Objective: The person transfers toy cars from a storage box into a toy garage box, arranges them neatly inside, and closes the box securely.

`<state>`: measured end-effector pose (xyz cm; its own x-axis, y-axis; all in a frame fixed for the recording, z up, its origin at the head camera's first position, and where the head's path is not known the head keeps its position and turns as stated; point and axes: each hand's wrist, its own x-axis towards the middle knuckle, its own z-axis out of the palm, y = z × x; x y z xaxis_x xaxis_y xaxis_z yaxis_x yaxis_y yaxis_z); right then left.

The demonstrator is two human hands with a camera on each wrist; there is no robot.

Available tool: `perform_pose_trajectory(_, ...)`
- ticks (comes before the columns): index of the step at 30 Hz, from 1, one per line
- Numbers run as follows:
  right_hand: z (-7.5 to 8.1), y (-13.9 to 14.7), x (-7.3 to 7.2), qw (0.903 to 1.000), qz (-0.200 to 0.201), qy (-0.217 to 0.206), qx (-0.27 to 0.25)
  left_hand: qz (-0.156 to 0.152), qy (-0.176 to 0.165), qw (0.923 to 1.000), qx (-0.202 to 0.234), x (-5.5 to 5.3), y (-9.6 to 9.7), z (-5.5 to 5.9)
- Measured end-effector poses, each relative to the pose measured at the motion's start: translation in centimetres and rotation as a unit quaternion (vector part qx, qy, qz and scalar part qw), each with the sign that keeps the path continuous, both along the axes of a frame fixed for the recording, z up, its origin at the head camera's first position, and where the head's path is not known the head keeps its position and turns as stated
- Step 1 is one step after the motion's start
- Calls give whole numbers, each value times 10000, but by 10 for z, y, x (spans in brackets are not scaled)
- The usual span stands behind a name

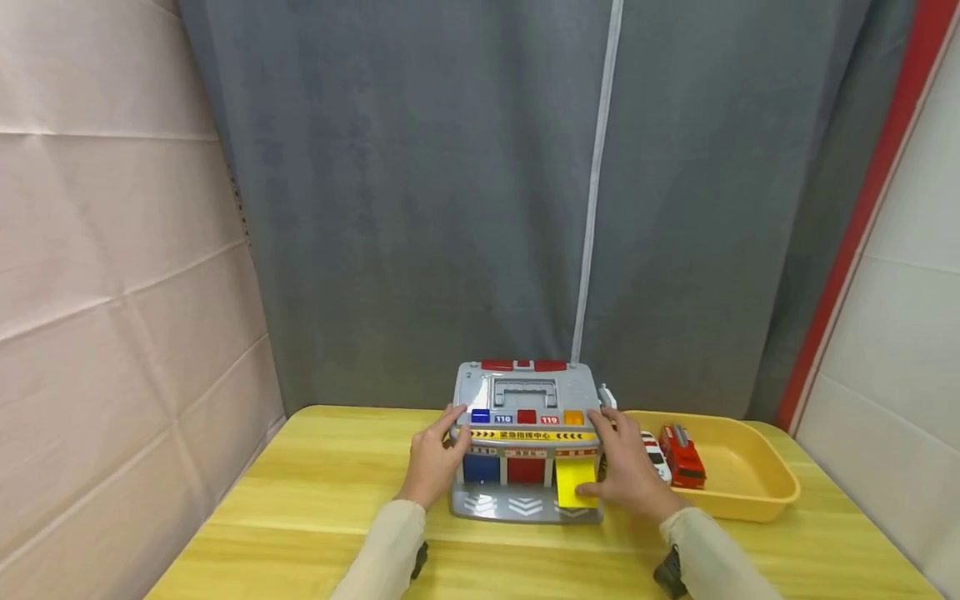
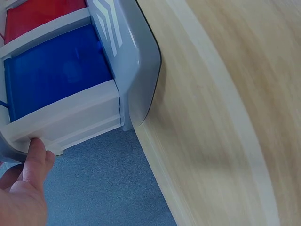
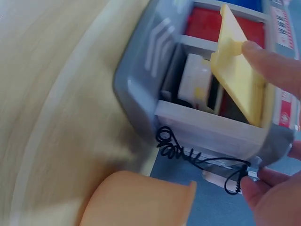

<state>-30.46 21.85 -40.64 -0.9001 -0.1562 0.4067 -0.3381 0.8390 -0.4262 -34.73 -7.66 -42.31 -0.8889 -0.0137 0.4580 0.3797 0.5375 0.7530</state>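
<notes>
The grey plastic toy station [image 1: 525,436] sits between both grips. The left grip [image 1: 437,454] is loose, its fingers touching the station's side. The right grip [image 1: 628,467] isn't clenched; its thumb presses the flat yellow plastic door [image 1: 573,479], which is part open. Left of that grip, the red plastic door [image 1: 527,472] and blue plastic door [image 1: 482,470] are down. Behind the yellow one, a white boxy toy [image 3: 195,77] is partly hidden. The right grip covers some of the white-and-red toy car [image 1: 655,458] beside it.
</notes>
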Motion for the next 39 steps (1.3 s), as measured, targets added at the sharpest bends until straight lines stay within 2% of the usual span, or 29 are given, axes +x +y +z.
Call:
perform_pose_trajectory(6, -10, -8, -13, 9957, -345, 468, 720, 17, -42, 10000, -9, -2, -2, 1)
perform_pose_trajectory(10, -18, -11, -21, 9906, -543, 786, 975, 17, 1, 10000, 16, -2, -3, 1)
perform_pose_trajectory(16, -31, -13, -20, 9855, -648, 1214, 994, 24, -156, 9999, 40, 4, -4, -2)
perform_pose_trajectory(22, -30, -13, -21, 9754, -781, 1777, 1045, 18, -135, 9999, 42, 3, -3, 6)
perform_pose_trajectory(28, -35, -9, -21, 9697, -850, 2060, 1005, 2, -240, 9996, -114, 3, -2, 6)
perform_pose_trajectory(35, -39, -9, -26, 9633, -715, 2394, 977, -10, -150, 9998, -126, 1, -4, 9)
perform_pose_trajectory(39, -38, -9, -28, 9623, -695, 2447, 962, -5, -96, 9999, -137, 2, -3, 11)
